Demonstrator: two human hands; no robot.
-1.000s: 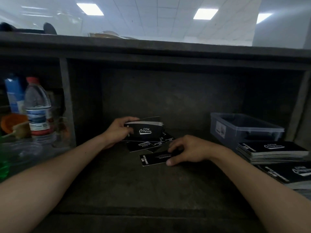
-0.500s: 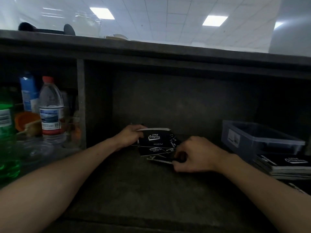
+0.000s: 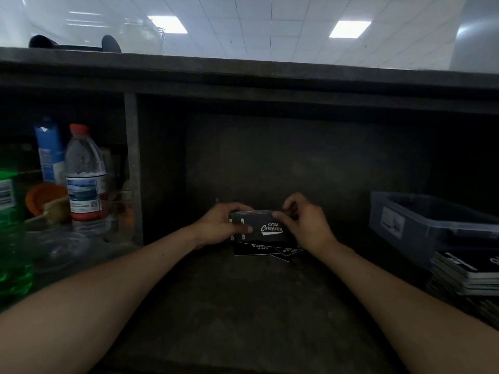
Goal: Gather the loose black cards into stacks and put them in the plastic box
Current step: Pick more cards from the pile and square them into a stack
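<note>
Both hands meet at the back of a dark grey shelf (image 3: pixel 243 306). Between them is a stack of black cards (image 3: pixel 266 227) with white lettering, held on edge and clear of the shelf, its printed face turned toward the camera.

The left hand (image 3: pixel 217 228) grips the stack's left end: its thumb lies across the printed face and its other fingers (image 3: pixel 237 207) curl round behind. The right hand (image 3: pixel 306 225) holds the right end, with its fingers (image 3: pixel 290 209) curled over the top edge and pinching it.

Directly below the fingers of both hands, at least 2 loose black cards (image 3: pixel 252 248) lie flat on the shelf, overlapping and skewed. One of them pokes out under the right wrist.

Well to the right of the right fingers stands a translucent grey-blue plastic box (image 3: pixel 415 230) with a white label on its near wall. What it holds cannot be made out. In front of the box, at the frame's right edge, sit finished piles of black cards (image 3: pixel 467 268), one pile on another.

Left of the left fingers, past an upright divider (image 3: pixel 132 168), a second compartment holds:
- a clear water bottle (image 3: pixel 85 179) with a red cap
- a blue and white carton (image 3: pixel 50 152) behind the bottle
- an orange bowl (image 3: pixel 44 197)
- a green plastic bottle (image 3: pixel 12 238) at the frame's edge
</note>
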